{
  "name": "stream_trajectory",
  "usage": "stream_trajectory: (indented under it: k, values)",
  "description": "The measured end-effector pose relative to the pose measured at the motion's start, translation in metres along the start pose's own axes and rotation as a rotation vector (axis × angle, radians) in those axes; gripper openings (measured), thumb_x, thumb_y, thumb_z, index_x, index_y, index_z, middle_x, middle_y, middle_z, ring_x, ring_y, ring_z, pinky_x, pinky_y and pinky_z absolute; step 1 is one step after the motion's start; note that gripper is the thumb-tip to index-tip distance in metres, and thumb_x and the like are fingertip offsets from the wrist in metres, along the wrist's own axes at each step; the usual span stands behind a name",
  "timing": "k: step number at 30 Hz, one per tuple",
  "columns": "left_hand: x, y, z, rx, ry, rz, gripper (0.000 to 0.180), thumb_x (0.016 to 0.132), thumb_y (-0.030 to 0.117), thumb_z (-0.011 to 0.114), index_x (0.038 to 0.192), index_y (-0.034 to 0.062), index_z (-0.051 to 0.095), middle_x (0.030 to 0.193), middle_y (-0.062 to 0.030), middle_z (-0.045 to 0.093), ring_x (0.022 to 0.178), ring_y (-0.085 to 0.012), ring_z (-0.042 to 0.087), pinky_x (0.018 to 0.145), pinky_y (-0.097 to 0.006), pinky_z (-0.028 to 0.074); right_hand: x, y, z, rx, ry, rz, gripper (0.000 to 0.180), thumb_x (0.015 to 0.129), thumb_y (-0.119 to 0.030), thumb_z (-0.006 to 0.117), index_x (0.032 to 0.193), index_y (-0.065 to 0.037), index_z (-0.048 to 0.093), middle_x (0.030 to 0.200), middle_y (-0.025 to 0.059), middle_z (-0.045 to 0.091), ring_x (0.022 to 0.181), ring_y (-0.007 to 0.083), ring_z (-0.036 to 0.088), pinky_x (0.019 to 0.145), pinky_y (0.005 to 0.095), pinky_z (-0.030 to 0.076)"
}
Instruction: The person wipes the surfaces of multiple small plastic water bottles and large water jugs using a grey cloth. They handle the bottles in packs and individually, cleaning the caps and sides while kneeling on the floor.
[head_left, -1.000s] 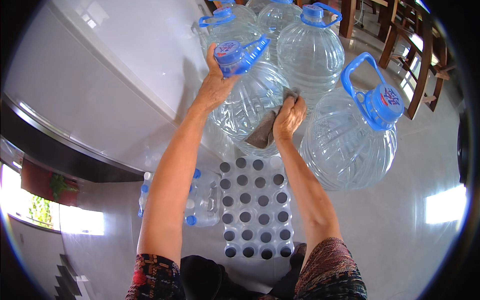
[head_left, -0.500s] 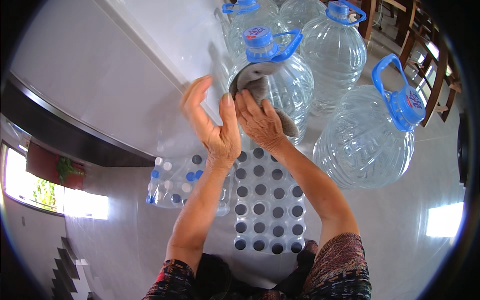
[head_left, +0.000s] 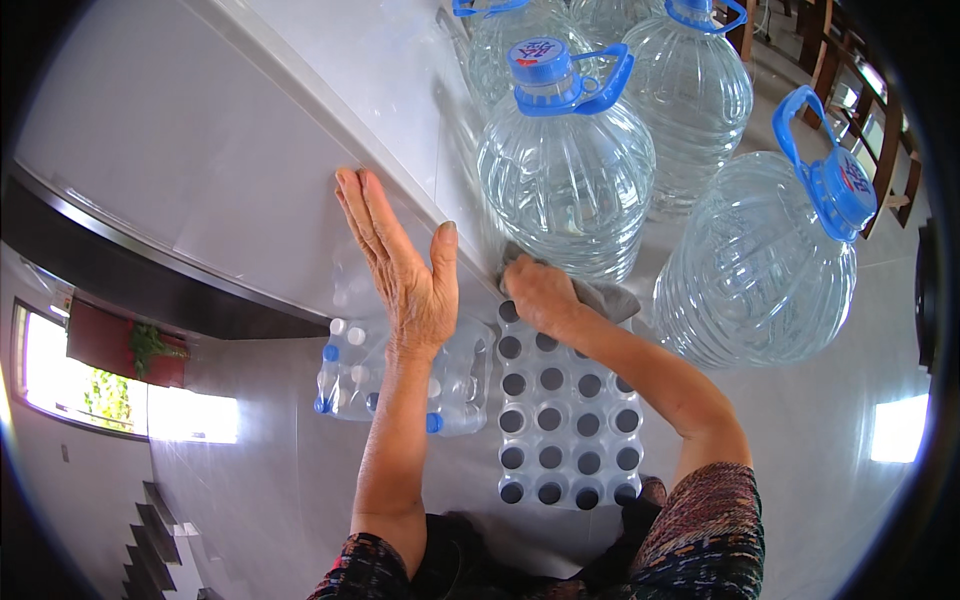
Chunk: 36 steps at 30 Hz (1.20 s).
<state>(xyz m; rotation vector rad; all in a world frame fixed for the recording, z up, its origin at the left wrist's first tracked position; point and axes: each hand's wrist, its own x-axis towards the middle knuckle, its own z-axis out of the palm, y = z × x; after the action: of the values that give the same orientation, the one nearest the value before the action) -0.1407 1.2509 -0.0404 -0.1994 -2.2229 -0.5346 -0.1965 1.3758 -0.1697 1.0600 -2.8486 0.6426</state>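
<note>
My left hand (head_left: 402, 275) is open, its fingers stretched out over the white panel (head_left: 300, 190); whether the palm touches it I cannot tell. My right hand (head_left: 541, 295) is closed on a grey cloth (head_left: 612, 299), low by the base of a large clear water bottle (head_left: 565, 180) with a blue cap and carry handle. Beneath that forearm lies a pack of small bottles (head_left: 550, 415) with dark caps. Another pack (head_left: 465, 370), wrapped in clear film with white and blue caps, lies beyond my left forearm.
A second large bottle (head_left: 755, 270) leans outward at the right. Farther back stand several more large bottles (head_left: 690, 100). Brown wooden chairs (head_left: 885, 130) are at the far right. Dark stepped shapes (head_left: 155, 540) show at the lower left, on the grey floor (head_left: 260, 480).
My right hand has moved the cloth down from the upper side of the large bottle to its base. My left hand has shifted left, over the panel. The whole view has shifted slightly.
</note>
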Motion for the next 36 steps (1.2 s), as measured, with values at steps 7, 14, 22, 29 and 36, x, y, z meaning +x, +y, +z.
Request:
stream_trajectory:
  k: [7,14,22,29,36]
  values:
    - [0.002,-0.010,0.002,-0.027,0.029,0.076,0.091,0.091,0.066,0.029,0.149,0.0009,0.005,0.155,-0.0219,-0.002,0.142,-0.0408,-0.004,0.113,-0.052,0.000,0.032,-0.075,-0.110,0.789,1.055,-0.137,0.024,0.092,-0.009,0.046,0.114,0.001,0.048,0.102,0.0202,0.052,0.090,0.0370,0.053,0.081,0.0400,0.045]
    - [-0.001,-0.017,0.009,-0.075,-0.020,0.014,0.110,0.078,0.084,0.024,0.149,0.0034,0.002,0.155,-0.0214,-0.006,0.142,-0.0408,-0.008,0.112,-0.054,-0.005,0.092,-0.066,-0.086,1.120,0.832,-0.195,0.047,0.097,-0.032,0.035,0.132,-0.002,0.039,0.140,0.0233,0.035,0.131,0.0411,0.031,0.108,0.0463,0.023]
    - [-0.003,-0.015,0.001,-0.032,-0.075,-0.016,0.112,0.077,0.084,0.030,0.149,0.0044,0.000,0.155,-0.0208,-0.009,0.142,-0.0404,-0.012,0.112,-0.054,-0.005,0.072,-0.063,-0.045,1.007,0.691,-0.073,0.058,0.095,-0.034,0.036,0.137,0.006,0.027,0.144,0.0342,0.021,0.132,0.0487,0.025,0.110,0.0489,0.021]
    - [0.001,-0.008,0.002,-0.035,-0.068,0.027,0.101,0.085,0.070,0.043,0.149,0.0035,0.002,0.155,-0.0200,-0.008,0.142,-0.0413,-0.008,0.113,-0.053,0.001,-0.002,-0.036,0.001,0.537,0.234,0.141,0.041,0.086,-0.014,0.055,0.120,0.003,0.041,0.114,0.0259,0.045,0.105,0.0418,0.048,0.087,0.0494,0.044]
    - [0.001,-0.001,-0.001,0.021,-0.032,0.026,0.093,0.089,0.056,0.052,0.149,0.0024,0.005,0.155,-0.0203,-0.003,0.142,-0.0407,-0.003,0.114,-0.052,0.006,-0.041,0.009,0.001,-0.091,0.261,-0.140,0.020,0.075,-0.012,0.061,0.093,-0.004,0.057,0.092,0.0100,0.053,0.091,0.0283,0.054,0.068,0.0398,0.047]
